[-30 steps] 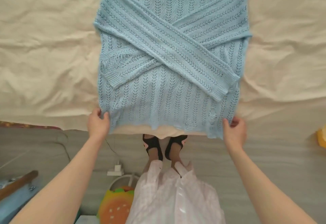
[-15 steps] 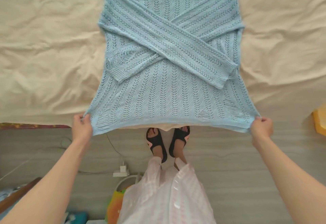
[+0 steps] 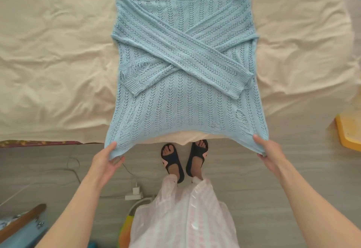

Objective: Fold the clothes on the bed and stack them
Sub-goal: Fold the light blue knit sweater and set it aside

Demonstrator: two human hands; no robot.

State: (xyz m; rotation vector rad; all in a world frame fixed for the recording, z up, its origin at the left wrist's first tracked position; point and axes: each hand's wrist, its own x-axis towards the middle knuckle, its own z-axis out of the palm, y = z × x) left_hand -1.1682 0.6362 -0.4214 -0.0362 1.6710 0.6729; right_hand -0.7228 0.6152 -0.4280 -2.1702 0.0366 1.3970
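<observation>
Both hands at the near edge of the bed. Left hand (image 3: 105,160) pinches the lower left corner of the sweater's hem, thumb on top, fingers curled beneath. Right hand (image 3: 268,153) grips the lower right corner the same way, thumb over the knit, fingers under. The two corners are pulled apart and lifted just off the mattress edge; the hem between them sags slightly over the sheet (image 3: 58,62). Likely step: carry the hem up toward the collar to halve the body. Risks, as I judge them: the sleeves are only laid loose across the chest, so a quick or uneven lift could drag them out of their cross; open knit stretches easily, and hard sideways pull at the corners could skew the hem; if one hand leads, the fold will land crooked. The frayed, laddered patches near the right hem could catch a finger. The sweater (image 3: 185,114) is pale blue, open-stitch with vertical ribs, lying flat and centred on the cream sheet, collar at the far end. Both sleeves are folded inward and cross in an X, the sleeve running from the left shoulder on top, its cuff near the right side. Loose pulled threads show beside the left cuff. No stack of folded clothes is in sight.
</observation>
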